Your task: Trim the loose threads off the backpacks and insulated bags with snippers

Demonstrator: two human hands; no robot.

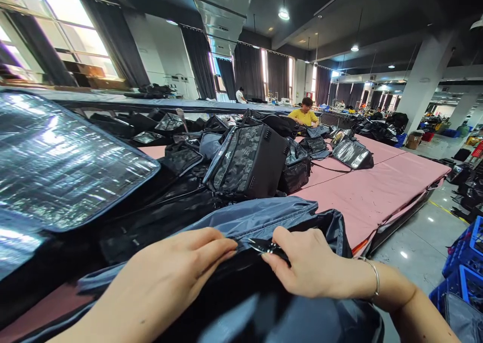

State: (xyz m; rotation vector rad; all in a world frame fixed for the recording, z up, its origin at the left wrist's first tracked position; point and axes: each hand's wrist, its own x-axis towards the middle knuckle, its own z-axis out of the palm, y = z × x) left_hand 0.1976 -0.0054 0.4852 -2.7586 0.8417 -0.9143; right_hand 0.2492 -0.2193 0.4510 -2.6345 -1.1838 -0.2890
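Observation:
A dark bag [256, 220] with a blue-grey lining lies open in front of me. My left hand [184, 262] pinches the bag's edge between thumb and fingers. In my right hand [302, 257] are small thread snips [262, 246], held between thumb and forefinger. Their pointed blades are apart and aim left, just short of my left fingertips. Whether a thread lies between the blades is too small to tell. At the left rises a flap with a shiny silver lining [71, 157].
Beyond the bag stands a camouflage-patterned bag [241, 159], with more dark bags heaped behind it. The table has a pink cover [350, 192]. Blue crates [462, 262] are on the floor at right. A person in a yellow top [304, 115] works farther along the table.

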